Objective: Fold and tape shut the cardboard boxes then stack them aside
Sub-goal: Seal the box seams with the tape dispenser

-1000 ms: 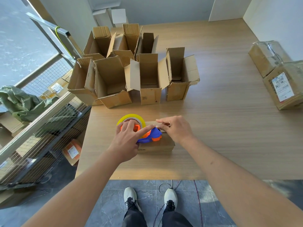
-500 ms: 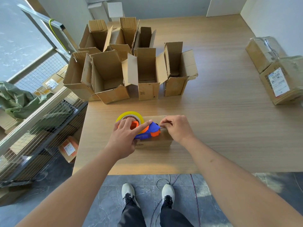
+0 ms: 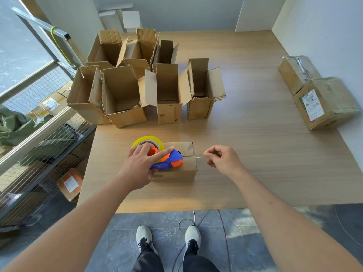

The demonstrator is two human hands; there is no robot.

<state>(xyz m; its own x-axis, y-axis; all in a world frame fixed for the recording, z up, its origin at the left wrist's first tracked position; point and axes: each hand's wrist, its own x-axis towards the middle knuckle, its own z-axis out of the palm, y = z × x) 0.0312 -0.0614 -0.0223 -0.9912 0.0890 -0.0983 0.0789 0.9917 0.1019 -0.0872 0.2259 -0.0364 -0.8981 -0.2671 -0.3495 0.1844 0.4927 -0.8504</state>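
My left hand [image 3: 137,165] is gripping the tape dispenser [image 3: 167,160] on the closed box [image 3: 184,169] between my hands, while my right hand [image 3: 222,160] is pinching the clear tape end [image 3: 198,157].

The boxes [image 3: 169,103] were plain brown cardboard, two at the right [image 3: 324,103] bearing white labels. The dispenser [image 3: 169,162] was blue and orange, its tape roll [image 3: 147,139] yellow. The worktop [image 3: 255,144] showed pale wood grain; the floor [image 3: 121,232] was grey marbled tile, the shoes [image 3: 143,237] white.
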